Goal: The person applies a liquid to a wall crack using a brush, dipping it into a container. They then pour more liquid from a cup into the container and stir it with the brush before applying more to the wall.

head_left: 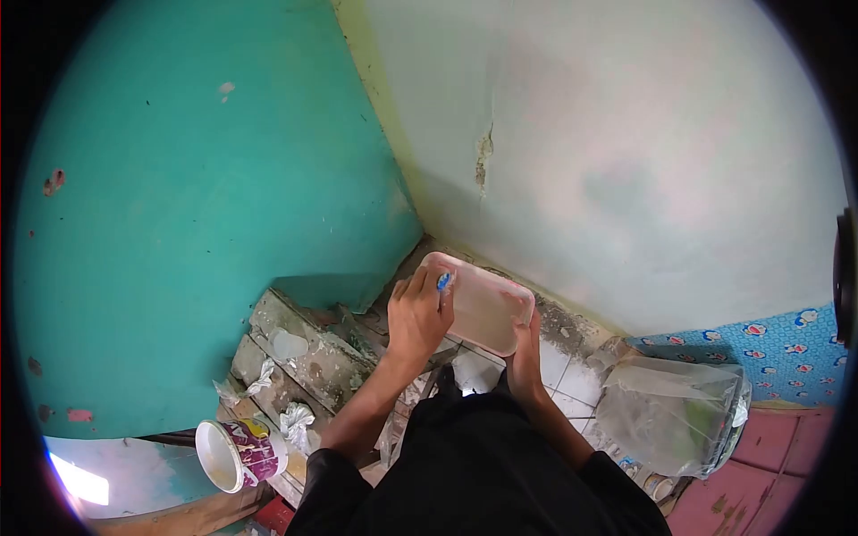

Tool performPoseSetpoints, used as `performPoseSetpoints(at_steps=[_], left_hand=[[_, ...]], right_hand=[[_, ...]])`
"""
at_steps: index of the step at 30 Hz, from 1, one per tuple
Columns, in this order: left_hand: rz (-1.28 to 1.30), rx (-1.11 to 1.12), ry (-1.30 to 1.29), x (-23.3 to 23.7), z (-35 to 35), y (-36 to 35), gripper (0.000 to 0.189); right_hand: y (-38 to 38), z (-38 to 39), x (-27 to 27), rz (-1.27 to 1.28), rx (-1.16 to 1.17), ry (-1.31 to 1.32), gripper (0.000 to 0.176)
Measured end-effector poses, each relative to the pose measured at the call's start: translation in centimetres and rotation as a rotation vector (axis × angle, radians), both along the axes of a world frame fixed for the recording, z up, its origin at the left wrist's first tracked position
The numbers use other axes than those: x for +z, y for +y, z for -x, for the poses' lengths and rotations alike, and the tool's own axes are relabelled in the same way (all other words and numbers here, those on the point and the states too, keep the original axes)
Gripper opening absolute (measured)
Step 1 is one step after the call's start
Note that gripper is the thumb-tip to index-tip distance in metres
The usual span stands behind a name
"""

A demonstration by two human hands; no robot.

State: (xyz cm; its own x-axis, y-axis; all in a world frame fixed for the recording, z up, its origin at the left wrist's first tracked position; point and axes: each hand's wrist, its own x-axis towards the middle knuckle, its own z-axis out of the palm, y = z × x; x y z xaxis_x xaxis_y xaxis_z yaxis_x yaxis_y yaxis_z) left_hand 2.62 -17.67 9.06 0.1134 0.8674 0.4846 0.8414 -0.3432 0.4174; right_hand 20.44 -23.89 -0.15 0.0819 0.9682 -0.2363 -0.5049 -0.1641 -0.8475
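A shallow pinkish rectangular tray (pixel 478 304) is held in front of my body, above the tiled floor and close to the wall corner. My right hand (pixel 525 347) grips its lower right edge, the thumb over the rim. At the tray's left end, my left hand (pixel 417 314) is closed around a small tool with a blue end (pixel 443 281); the rest of that tool is hidden by the fingers. Whether the left hand also touches the tray rim cannot be made out.
Wooden boards (pixel 313 357) at left carry crumpled plastic (pixel 298 420) and a paint bucket (pixel 261 451). A plastic-covered bin (pixel 666 415) stands at right. The green wall (pixel 206 205) and white wall (pixel 626 161), which is cracked, meet beyond the tray.
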Motion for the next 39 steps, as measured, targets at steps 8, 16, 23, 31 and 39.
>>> performPoseSetpoints(at_steps=[8,16,23,31,39], left_hand=[[0.013,-0.155,-0.333,-1.1,-4.3,-1.8,0.011],[0.164,-0.245,-0.463,-0.6,-4.7,-1.8,0.010],[0.150,-0.173,-0.376,0.9,-0.8,-0.3,0.009],[-0.008,-0.113,-0.162,1.9,1.2,0.5,0.016],[-0.028,-0.116,-0.002,1.3,0.7,-0.6,0.021]], right_hand=[[0.0,-0.5,2.4,0.073,0.004,0.032,0.052],[0.2,-1.0,1.7,-0.003,0.008,0.049,0.051],[0.0,-1.1,2.0,-0.009,-0.015,0.115,0.051],[0.1,-1.5,1.1,-0.040,0.000,0.033,0.054],[-0.2,-0.9,2.7,0.026,-0.018,0.114,0.055]])
